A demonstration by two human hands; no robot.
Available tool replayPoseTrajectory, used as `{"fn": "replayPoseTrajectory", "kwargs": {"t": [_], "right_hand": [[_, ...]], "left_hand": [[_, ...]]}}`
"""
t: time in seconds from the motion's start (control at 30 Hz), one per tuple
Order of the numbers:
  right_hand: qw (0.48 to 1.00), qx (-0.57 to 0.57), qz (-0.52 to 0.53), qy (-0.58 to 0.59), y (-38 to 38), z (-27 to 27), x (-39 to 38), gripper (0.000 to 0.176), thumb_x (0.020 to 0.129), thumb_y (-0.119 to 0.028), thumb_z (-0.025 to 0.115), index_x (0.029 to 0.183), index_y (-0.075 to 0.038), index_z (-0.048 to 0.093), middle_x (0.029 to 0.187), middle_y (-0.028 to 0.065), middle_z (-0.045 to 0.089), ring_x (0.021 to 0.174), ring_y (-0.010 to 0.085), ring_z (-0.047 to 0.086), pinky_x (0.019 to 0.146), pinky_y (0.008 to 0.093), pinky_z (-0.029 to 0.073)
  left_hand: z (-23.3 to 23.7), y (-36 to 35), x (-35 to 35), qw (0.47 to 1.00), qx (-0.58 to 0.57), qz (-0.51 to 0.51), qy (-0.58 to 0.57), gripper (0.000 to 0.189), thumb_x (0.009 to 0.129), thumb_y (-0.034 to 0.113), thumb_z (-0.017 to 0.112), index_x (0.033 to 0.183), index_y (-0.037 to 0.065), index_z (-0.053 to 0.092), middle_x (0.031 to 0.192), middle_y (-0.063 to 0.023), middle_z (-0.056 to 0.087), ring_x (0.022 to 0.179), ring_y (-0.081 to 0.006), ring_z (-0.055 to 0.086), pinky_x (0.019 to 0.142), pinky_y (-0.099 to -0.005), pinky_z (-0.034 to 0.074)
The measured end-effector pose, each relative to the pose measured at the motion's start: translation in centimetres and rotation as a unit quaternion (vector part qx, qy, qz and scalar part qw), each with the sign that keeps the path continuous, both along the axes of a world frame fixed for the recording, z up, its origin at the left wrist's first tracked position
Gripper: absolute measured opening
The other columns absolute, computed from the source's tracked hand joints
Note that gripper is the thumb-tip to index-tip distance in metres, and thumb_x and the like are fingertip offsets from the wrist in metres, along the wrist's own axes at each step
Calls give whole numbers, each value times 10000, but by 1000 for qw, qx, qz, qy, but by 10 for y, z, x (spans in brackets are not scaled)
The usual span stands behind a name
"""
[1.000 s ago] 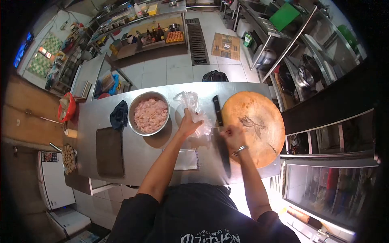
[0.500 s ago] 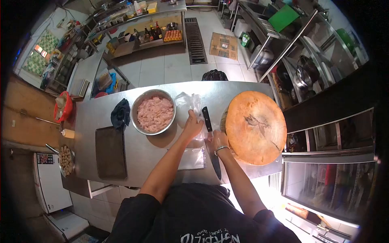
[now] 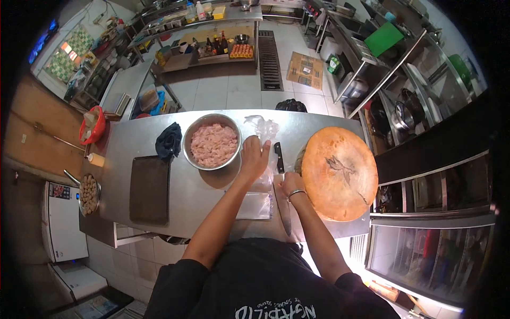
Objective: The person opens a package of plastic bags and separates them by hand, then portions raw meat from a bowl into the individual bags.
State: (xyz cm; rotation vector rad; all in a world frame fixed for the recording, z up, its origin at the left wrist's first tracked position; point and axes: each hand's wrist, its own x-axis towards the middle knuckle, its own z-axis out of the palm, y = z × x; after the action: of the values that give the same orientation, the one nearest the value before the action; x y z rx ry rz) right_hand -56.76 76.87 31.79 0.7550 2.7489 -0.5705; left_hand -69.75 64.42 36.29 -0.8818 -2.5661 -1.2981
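Observation:
My left hand (image 3: 255, 158) lies over a clear plastic bag (image 3: 265, 127), its fingers stretched out and pointing away from me. The bag's crumpled end shows beyond the fingertips. Close by on the right, my right hand (image 3: 291, 184) is curled beside a large knife (image 3: 279, 158) with a black handle. What its fingers grip, if anything, is hidden. The knife's blade points toward me. A stack of flat clear bags (image 3: 256, 206) lies below my left wrist. Left of my left hand stands a metal bowl (image 3: 187, 150) of cut pale pink raw meat (image 3: 214, 145).
A thick round wooden chopping block (image 3: 340, 173) stands on the steel table's right side. On the left are a dark tray (image 3: 150, 190), a dark cloth (image 3: 168, 140), a squeeze bottle (image 3: 96, 159) and a pan of small round pieces (image 3: 89, 194). A red basket (image 3: 92, 125) sits at the far left.
My left hand has flattened out over the bag, and the bag's crumpled end has spread away from me. My right hand stays curled by the knife. The whole view has shifted slightly.

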Motion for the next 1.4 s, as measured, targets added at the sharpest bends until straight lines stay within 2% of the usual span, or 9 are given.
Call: {"fn": "replayPoseTrajectory", "kwargs": {"t": [0.17,0.23,0.33,0.5,0.6,0.8,1.0,1.13,1.4], "right_hand": [[999,11,35,14,-7,40,7,321,825,-274,752,955,16,698,900,224,697,875,369,686,764,452,547],[930,-85,7,359,-28,75,21,203,847,-193,717,939,-14,688,858,185,696,808,344,679,715,408,544],[821,-129,234,504,-70,132,48,189,795,-13,673,962,-102,671,899,89,685,815,306,648,733,393,528],[812,-268,308,418,-123,113,58,163,804,-12,628,967,-24,623,934,160,638,853,340,632,754,421,526],[865,-250,302,315,-143,93,55,80,818,2,616,888,-2,578,846,167,605,777,370,624,698,432,520],[886,-188,275,324,-158,102,48,280,820,11,580,1094,38,525,963,206,563,881,391,607,743,446,527],[898,-240,188,318,-167,99,49,410,811,-49,663,1167,61,494,1039,227,529,908,389,595,797,428,532],[900,-246,157,325,-179,103,51,410,797,-66,696,1138,55,503,1001,207,539,896,379,597,824,422,532],[875,-175,422,159,-174,87,39,121,826,-79,533,865,4,611,910,204,658,873,367,629,821,446,509]], "left_hand": [[11,-46,9,978,113,-21,-177,367,973,321,559,1044,-35,501,1040,-256,533,967,-409,529,821,-475,432],[13,-78,29,961,147,-30,-231,321,946,287,598,991,-26,544,945,-233,583,850,-384,574,741,-452,457],[57,-134,84,948,-33,-65,-309,245,862,207,667,937,-19,609,777,-188,626,717,-324,622,661,-416,484],[44,-173,153,913,114,13,-391,216,766,143,689,852,-26,585,715,-178,619,669,-250,629,625,-409,481],[52,-185,160,929,-10,58,-366,248,797,132,700,959,-19,588,735,-102,607,674,-176,599,629,-346,480],[77,-180,161,956,-21,117,-269,309,823,167,683,963,3,462,706,-189,570,639,-326,593,609,-412,469],[78,-193,152,993,12,119,-2,297,803,69,711,1002,16,498,812,-149,561,650,-283,596,595,-384,481],[79,-204,154,996,-30,71,-44,271,788,6,695,996,25,522,871,-129,560,709,-252,609,605,-361,492],[84,-213,147,1000,-20,-14,19,259,738,-45,655,955,23,531,1053,-160,559,842,-359,627,687,-418,530]]}}
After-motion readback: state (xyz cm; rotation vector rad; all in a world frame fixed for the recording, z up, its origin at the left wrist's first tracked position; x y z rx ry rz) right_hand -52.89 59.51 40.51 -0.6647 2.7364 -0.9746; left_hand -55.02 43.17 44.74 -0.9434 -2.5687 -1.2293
